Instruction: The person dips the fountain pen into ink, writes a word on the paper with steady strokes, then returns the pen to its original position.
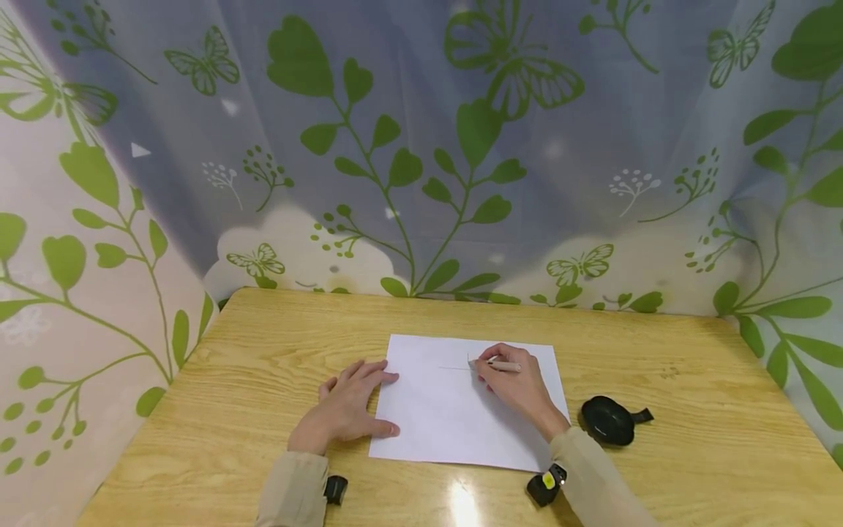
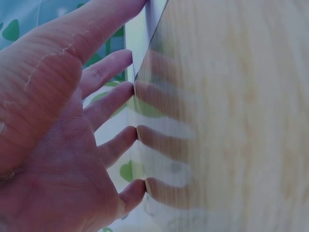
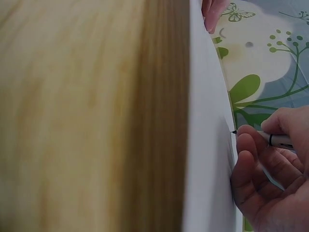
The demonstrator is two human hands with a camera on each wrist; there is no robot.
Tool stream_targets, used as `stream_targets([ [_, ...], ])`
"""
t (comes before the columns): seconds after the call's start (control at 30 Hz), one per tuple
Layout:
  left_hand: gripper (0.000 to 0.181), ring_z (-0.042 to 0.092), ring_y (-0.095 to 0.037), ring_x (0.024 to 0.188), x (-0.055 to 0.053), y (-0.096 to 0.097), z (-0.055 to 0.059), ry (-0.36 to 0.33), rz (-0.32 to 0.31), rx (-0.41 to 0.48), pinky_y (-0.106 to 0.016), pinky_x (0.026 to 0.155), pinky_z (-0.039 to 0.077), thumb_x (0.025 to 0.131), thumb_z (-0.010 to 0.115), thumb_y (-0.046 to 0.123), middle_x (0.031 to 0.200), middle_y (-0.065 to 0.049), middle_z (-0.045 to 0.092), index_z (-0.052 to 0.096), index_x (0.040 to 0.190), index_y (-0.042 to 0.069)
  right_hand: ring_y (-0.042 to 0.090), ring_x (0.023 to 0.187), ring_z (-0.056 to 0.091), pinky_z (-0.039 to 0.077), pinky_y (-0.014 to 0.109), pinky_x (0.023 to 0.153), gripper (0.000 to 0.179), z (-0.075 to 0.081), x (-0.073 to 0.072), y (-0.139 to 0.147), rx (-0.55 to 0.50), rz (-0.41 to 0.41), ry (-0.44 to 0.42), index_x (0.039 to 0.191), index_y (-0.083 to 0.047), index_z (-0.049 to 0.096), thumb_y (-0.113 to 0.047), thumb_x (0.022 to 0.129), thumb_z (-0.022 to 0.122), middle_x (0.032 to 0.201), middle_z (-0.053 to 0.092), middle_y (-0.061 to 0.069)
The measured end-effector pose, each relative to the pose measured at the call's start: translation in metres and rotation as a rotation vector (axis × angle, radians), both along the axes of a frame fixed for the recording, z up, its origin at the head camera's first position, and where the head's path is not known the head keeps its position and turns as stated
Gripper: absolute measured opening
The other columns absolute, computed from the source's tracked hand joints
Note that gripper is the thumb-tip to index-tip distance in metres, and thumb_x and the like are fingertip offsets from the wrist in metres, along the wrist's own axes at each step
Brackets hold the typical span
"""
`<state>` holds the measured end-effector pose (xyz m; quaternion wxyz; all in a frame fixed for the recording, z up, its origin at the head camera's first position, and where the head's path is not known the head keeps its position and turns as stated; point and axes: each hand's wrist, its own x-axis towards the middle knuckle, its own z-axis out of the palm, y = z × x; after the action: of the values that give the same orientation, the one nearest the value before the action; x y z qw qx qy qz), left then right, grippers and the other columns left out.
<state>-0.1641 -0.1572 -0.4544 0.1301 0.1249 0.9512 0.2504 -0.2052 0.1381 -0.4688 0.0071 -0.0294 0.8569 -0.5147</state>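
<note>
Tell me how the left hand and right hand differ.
The left hand is spread out, holding nothing; the right hand pinches a pen. The left hand is at the left edge of the paper; the right hand is over its right half. Both emerge from beige sleeves.

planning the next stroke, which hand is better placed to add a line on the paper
Probably the right hand: it pinches the pen, tip close to the drawn lines on the paper. The left hand holds no pen and rests at the paper's left edge.
</note>
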Motion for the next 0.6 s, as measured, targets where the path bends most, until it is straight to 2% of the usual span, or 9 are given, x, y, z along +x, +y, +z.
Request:
stream_targets([
  [0.4, 0.08, 0.02, -0.038, 0.157, 0.0, 0.0007, 0.0014, -0.003, -0.003, 0.002, -0.074, 0.113, 0.019, 0.074, 0.09, 0.041, 0.166, 0.002, 0.036, 0.057, 0.145, 0.024, 0.017, 0.06, 0.067, 0.051, 0.026, 0.055, 0.011, -0.0013, -0.0016, 0.0004, -0.011, -0.003, -0.014, 0.093, -0.01, 0.073, -0.021, 0.093, 0.074, 0.076, 0.076, 0.006],
  [0.6, 0.072, 0.024, -0.04, 0.155, -0.0012, 0.0041, 0.0047, 0.009, -0.01, -0.006, -0.076, 0.111, 0.021, 0.079, 0.085, 0.045, 0.164, -0.002, 0.038, 0.058, 0.142, 0.02, 0.017, 0.061, 0.067, 0.052, 0.026, 0.056, 0.012, -0.0019, -0.0021, 0.0005, -0.015, 0.004, -0.013, 0.094, -0.01, 0.073, -0.021, 0.094, 0.073, 0.077, 0.076, 0.006],
])
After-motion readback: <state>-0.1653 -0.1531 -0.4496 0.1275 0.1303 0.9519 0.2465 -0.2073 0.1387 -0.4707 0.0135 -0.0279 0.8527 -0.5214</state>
